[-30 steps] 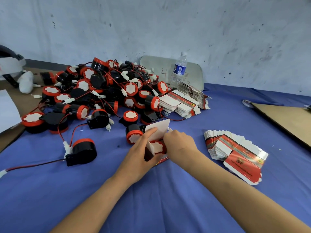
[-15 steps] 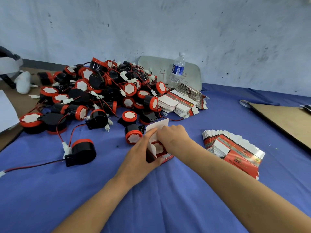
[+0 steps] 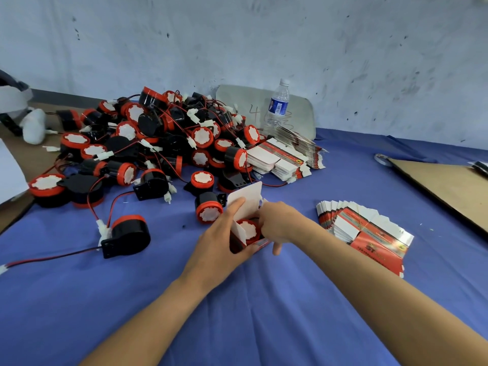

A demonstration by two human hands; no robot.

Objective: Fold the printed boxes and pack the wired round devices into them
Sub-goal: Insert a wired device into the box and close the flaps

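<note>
I see left grip [image 3: 224,241] clamped on box [image 3: 239,232] | right grip [image 3: 280,223] curled at rim, hold unclear | risk: device [image 3: 248,229] sits high; closing flap [image 3: 245,199] may jam, crease.

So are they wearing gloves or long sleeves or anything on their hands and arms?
No gloves. The left hand and right hand are bare, and no ring shows on the fingers in view. The left forearm and right forearm are bare too, right to the picture's edge: no sleeve, watch or bracelet shows.
</note>
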